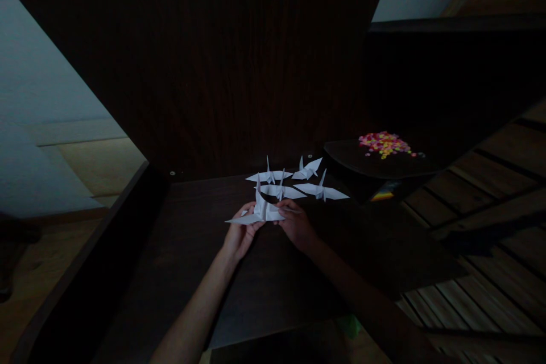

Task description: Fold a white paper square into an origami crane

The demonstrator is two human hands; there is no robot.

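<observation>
Both hands hold one white origami crane (pixel 262 213) above the dark desk, its wings spread to the sides. My left hand (pixel 242 234) is closed on its body and left side from below. My right hand (pixel 298 226) pinches its right wing between thumb and fingers. Just beyond the hands stand several more folded paper cranes: one at the back left (pixel 269 175), one at the back right (pixel 307 169), one in front of them (pixel 284 190), partly hidden by the held one, and one at the right (pixel 322 190).
A dark wooden desk surface (pixel 179 244) lies under my hands, with a tall back panel (pixel 239 68) behind and a raised side board (pixel 94 256) at left. Small colourful pieces (pixel 386 143) are heaped on a rounded shelf (pixel 358 162) at right. Wooden slats (pixel 482 296) run along the right.
</observation>
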